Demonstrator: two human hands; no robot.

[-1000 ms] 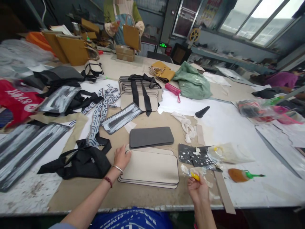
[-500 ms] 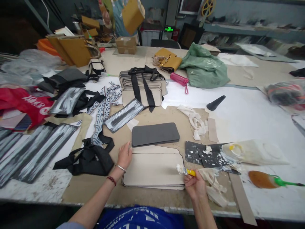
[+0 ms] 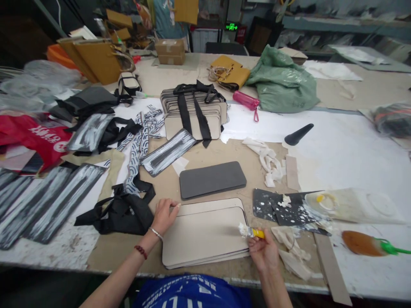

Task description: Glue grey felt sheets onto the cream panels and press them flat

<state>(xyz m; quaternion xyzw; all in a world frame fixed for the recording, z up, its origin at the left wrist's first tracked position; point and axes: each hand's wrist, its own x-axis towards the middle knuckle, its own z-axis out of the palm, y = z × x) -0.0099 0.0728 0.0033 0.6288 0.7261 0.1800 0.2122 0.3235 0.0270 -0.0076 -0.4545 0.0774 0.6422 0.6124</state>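
Workshop conditions: a long, cluttered tabletop point(image 3: 337, 154) under window light, with another person standing at its far end.

Step in hand, as judged: glue application to the top piece of a stack of beige boards point(image 3: 205, 233) lying at the near edge, directly in front of the person. The brush appears to be at the start of a stroke; no wet coat can be made out on the board face.

Left hand point(image 3: 163, 216): fingers spread and laid flat on the upper left corner of the stack, pressing it down. Right hand point(image 3: 265, 252): closed around the yellow handle of a small glue brush point(image 3: 252, 232), whose white-loaded bristles touch the right edge of the top board.

Position of the work: the stack lies between the two hands, left hand on it, right hand just off its right edge. A grey foam pad point(image 3: 212, 179) lies just beyond the stack, apart from it.

Next move, as judged: it calls for drawing the brush leftward across the face while the left hand keeps the boards from sliding, and for lifting that hand clear before the bristles reach it.

Adjacent items: a glue-spattered black sheet point(image 3: 282, 207) and a plastic glue bag point(image 3: 346, 205) to the right of the brush; black straps point(image 3: 118, 211) touching the left hand's side of the stack.
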